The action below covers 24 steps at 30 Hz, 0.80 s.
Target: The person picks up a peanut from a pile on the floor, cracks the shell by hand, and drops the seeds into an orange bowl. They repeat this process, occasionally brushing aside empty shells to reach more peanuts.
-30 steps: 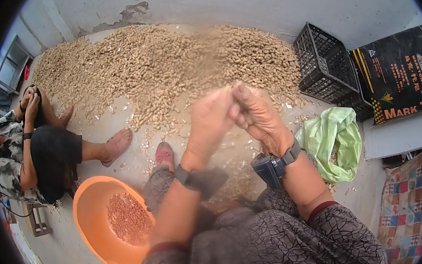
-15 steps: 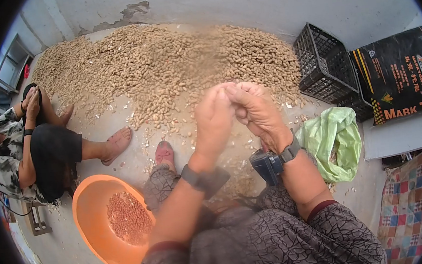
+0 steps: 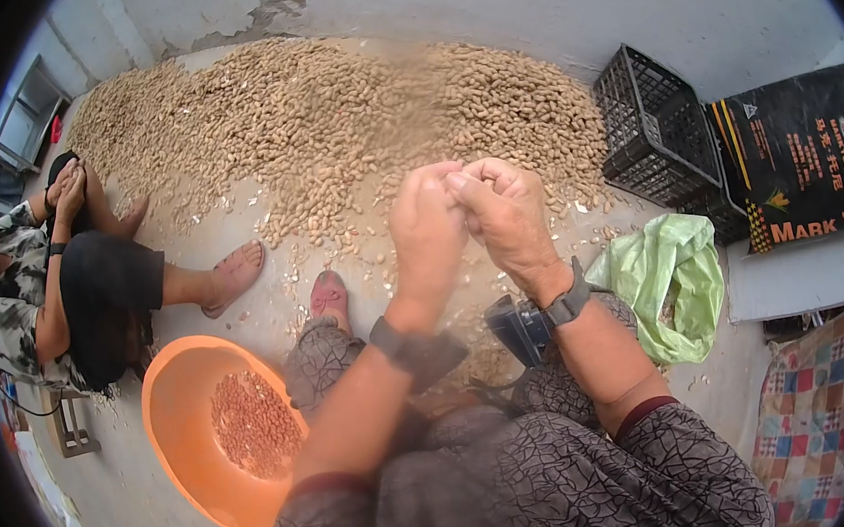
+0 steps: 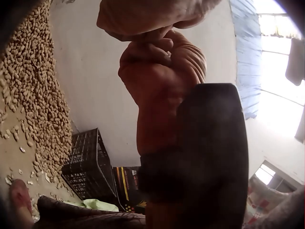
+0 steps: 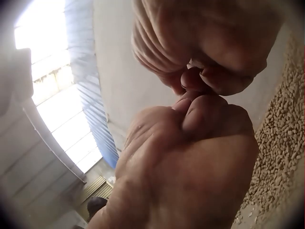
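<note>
In front of the lap, my left hand [image 3: 427, 238] and right hand [image 3: 511, 217] meet at the fingertips, thumbs and fingers curled in a pinch. The left wrist view has the left hand [image 4: 155, 18] above the right hand [image 4: 162, 76]; a tiny pale bit shows between the fingers. From the right wrist, the right hand [image 5: 209, 40] is on top and touches the left hand [image 5: 190, 152], a pale speck between them. Fingers mostly hide this piece, seemingly a peanut. Beyond the hands spreads a heap of unshelled peanuts [image 3: 298, 104].
An orange basin [image 3: 181, 435] with reddish kernels [image 3: 253, 424] stands left, beside a seated person [image 3: 43, 287]. Right are a black crate [image 3: 647, 133], a green sack [image 3: 642, 254] and a black printed bag [image 3: 804, 155]. Shell bits litter the floor.
The right hand has turned, its back now facing the camera more, and its fingers are more curled. The left hand stays against it. The head view has shifted slightly.
</note>
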{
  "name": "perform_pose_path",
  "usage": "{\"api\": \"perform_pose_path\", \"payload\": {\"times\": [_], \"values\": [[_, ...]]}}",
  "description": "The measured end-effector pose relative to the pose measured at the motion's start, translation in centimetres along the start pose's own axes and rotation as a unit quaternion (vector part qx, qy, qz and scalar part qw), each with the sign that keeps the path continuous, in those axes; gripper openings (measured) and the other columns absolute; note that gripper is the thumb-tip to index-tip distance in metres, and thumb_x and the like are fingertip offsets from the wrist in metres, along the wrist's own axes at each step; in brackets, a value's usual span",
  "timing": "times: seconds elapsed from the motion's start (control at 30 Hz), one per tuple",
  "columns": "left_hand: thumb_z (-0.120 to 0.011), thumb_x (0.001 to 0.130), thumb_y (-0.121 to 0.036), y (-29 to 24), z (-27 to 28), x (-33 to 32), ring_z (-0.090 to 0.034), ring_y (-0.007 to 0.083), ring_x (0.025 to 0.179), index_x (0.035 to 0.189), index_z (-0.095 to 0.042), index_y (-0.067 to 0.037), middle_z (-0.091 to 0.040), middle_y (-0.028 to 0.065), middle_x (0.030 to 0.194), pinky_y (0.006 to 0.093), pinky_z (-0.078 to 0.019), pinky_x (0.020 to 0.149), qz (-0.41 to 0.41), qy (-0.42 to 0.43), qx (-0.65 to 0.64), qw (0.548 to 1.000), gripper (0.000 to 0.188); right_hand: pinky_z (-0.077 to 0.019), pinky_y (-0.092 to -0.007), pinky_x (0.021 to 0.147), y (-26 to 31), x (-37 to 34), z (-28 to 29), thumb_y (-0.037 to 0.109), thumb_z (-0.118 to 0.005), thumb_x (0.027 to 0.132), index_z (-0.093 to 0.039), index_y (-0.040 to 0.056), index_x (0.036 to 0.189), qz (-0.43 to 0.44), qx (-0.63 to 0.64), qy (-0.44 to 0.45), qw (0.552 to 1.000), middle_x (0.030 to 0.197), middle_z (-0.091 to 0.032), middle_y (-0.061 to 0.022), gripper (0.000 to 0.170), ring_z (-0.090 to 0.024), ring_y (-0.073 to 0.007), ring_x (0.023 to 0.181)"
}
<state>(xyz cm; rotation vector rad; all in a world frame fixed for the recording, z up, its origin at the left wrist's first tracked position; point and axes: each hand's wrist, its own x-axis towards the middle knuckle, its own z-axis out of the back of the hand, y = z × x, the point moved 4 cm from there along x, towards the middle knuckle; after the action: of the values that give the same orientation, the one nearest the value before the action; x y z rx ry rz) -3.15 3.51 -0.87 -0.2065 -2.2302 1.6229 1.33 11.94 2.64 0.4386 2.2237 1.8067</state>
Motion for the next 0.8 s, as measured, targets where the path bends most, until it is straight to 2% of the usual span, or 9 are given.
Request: {"api": "perform_pose_path", "payload": {"times": [0.23, 0.3, 0.33, 0.4, 0.43, 0.5, 0.6, 0.73, 0.8], "values": [[-0.037, 0.095, -0.017, -0.7, 0.6, 0.4, -0.036, 0.0027, 0.048, 0.099, -0.053, -0.001, -0.047, -0.0018, 0.071, 0.0172, -0.0277, 0.039, -0.028, 0.013, 0.075, 0.997, 0.023, -0.0493, -0.0229, 0.046, 0.3, -0.4, -0.5, 0.007, -0.053, 0.088, -0.054, -0.0050, 0.086, 0.022, 0.011, 0.002, 1.000, 0.071, -0.060, -0.0098, 0.012, -0.059, -0.0120, 0.056], [-0.055, 0.075, 0.003, -1.4, 0.8, 0.5, -0.056, 0.0216, 0.076, 0.094, -0.056, 0.003, -0.057, 0.0125, 0.089, 0.0290, -0.0464, 0.067, -0.002, 0.038, 0.123, 0.992, 0.019, -0.0498, -0.0235, 0.045, 0.4, -0.3, -0.6, 0.006, -0.053, 0.088, -0.054, -0.0049, 0.087, 0.034, 0.011, 0.001, 0.999, 0.071, -0.060, -0.0099, 0.011, -0.059, -0.0122, 0.055], [-0.055, 0.075, 0.003, -1.5, 1.1, 0.7, -0.056, 0.0216, 0.076, 0.094, -0.056, 0.003, -0.057, 0.0125, 0.089, 0.0290, -0.0464, 0.067, -0.003, 0.038, 0.122, 0.992, 0.019, -0.0502, -0.0240, 0.045, 0.5, -0.3, -0.6, 0.006, -0.052, 0.088, -0.053, -0.0048, 0.087, 0.046, 0.011, -0.001, 0.999, 0.071, -0.060, -0.0101, 0.011, -0.059, -0.0124, 0.055], [-0.051, 0.080, 0.001, -0.2, 1.2, 0.7, -0.055, 0.0172, 0.075, 0.094, -0.057, 0.003, -0.057, 0.0099, 0.088, 0.0273, -0.0456, 0.065, 0.176, 0.064, -0.149, 0.971, 0.015, -0.0485, -0.0225, 0.044, 0.7, -0.4, -0.4, 0.006, -0.053, 0.088, -0.054, -0.0038, 0.086, 0.037, 0.031, 0.009, 0.999, 0.071, -0.060, -0.0092, 0.010, -0.059, -0.0114, 0.056], [-0.051, 0.080, 0.001, -0.2, 1.1, 0.7, -0.055, 0.0172, 0.075, 0.094, -0.057, 0.003, -0.057, 0.0099, 0.088, 0.0273, -0.0456, 0.065, 0.175, 0.064, -0.150, 0.971, 0.015, -0.0469, -0.0210, 0.044, 0.8, -0.4, -0.4, 0.006, -0.053, 0.087, -0.054, -0.0027, 0.086, 0.028, 0.051, 0.018, 0.998, 0.070, -0.060, -0.0084, 0.009, -0.059, -0.0104, 0.056], [-0.036, 0.097, -0.018, -1.7, 0.3, 0.7, -0.036, 0.0017, 0.048, 0.108, -0.052, 0.002, -0.049, -0.0010, 0.072, 0.0154, -0.0287, 0.038, -0.007, 0.098, 0.070, 0.993, 0.028, -0.0433, -0.0196, 0.043, 0.4, -0.2, 0.3, 0.007, -0.054, 0.086, -0.055, -0.0021, 0.088, 0.009, 0.038, 0.010, 0.999, 0.070, -0.059, -0.0065, 0.009, -0.057, -0.0084, 0.055], [-0.035, 0.098, -0.018, -2.6, -0.4, 0.4, -0.035, 0.0009, 0.048, 0.115, -0.049, 0.004, -0.049, -0.0010, 0.073, 0.0145, -0.0285, 0.039, 0.097, 0.081, -0.134, 0.983, 0.031, -0.0363, -0.0176, 0.041, 0.4, 0.1, 0.9, 0.008, -0.056, 0.084, -0.058, -0.0011, 0.091, -0.024, 0.039, 0.014, 0.999, 0.069, -0.058, -0.0032, 0.012, -0.052, -0.0049, 0.052], [-0.035, 0.098, -0.017, -3.5, -0.6, 0.3, -0.035, 0.0004, 0.048, 0.121, -0.046, 0.005, -0.050, -0.0004, 0.076, 0.0142, -0.0283, 0.040, 0.122, 0.119, -0.178, 0.969, 0.033, -0.0301, -0.0170, 0.040, 1.2, 0.1, 1.4, 0.009, -0.057, 0.082, -0.061, -0.0013, 0.094, -0.060, 0.050, 0.086, 0.993, 0.071, -0.058, -0.0019, 0.016, -0.043, -0.0029, 0.048], [-0.037, 0.098, -0.021, -3.0, -0.8, 0.3, -0.035, 0.0015, 0.046, 0.111, -0.051, 0.003, -0.052, 0.0012, 0.074, 0.0154, -0.0270, 0.038, 0.153, 0.140, -0.193, 0.959, 0.031, -0.0340, -0.0179, 0.041, 1.5, 0.0, 1.6, 0.007, -0.057, 0.082, -0.061, -0.0021, 0.093, -0.048, 0.015, 0.079, 0.996, 0.071, -0.058, -0.0026, 0.015, -0.046, -0.0037, 0.049]]}}
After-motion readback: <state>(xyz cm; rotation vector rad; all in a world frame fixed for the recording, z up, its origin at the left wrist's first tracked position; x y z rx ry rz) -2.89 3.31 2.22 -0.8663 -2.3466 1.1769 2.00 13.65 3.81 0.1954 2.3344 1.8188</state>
